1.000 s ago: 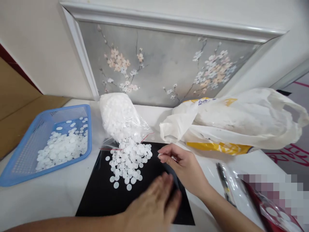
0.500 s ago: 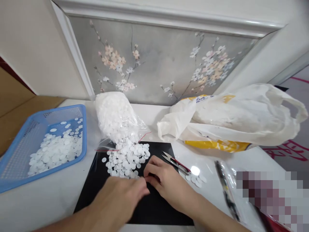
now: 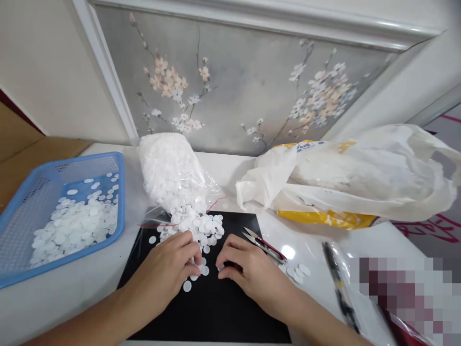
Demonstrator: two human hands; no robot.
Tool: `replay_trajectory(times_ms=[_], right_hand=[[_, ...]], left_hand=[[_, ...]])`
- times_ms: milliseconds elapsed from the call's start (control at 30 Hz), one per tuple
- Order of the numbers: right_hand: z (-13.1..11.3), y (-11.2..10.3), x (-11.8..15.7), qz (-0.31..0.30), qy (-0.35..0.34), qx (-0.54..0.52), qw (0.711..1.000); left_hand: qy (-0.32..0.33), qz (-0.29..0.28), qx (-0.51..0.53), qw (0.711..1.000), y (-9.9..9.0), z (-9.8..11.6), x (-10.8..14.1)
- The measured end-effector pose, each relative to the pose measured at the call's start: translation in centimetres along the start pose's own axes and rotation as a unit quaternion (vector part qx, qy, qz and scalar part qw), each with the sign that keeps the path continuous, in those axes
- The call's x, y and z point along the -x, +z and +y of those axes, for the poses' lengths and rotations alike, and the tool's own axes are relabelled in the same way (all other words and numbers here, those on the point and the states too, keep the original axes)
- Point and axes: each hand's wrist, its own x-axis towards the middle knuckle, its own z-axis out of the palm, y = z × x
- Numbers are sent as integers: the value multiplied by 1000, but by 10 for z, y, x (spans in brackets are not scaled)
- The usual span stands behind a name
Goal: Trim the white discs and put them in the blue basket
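Observation:
Many thin white discs (image 3: 205, 225) lie in a loose pile on a black mat (image 3: 216, 312), spilling from the mouth of a clear zip bag (image 3: 167, 166). At the pile's near edge, my left hand (image 3: 175, 262) has its fingers curled down among the discs, with white showing between thumb and forefinger. To its right, my right hand (image 3: 248, 266) pinches a small white disc (image 3: 220, 267) between thumb and fingertips. A gap of bare mat lies between the hands. Thread snips (image 3: 264, 243) with a red edge lie just beyond my right hand.
A blue plastic basket (image 3: 120, 202) with more white discs stands at the left. Several loose discs (image 3: 298, 273) lie right of the mat. A white and yellow plastic bag (image 3: 360, 192) fills the back right. A pen (image 3: 336, 283) in clear wrapping lies at the right.
My left hand has moved up and away from the right hand, onto the near edge of the pile. The right hand stays nearly in place, and a disc now shows at its fingertips.

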Motion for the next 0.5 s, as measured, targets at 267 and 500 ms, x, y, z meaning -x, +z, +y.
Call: replay_trajectory(times_ms=[267, 500], right_hand=[[-4, -3, -1, 39, 136, -192, 971], [-13, -3, -2, 6, 175, -425, 888]], left_hand=[[45, 60, 27, 997, 3, 0, 1], [-150, 59, 307, 938, -2, 6, -3]])
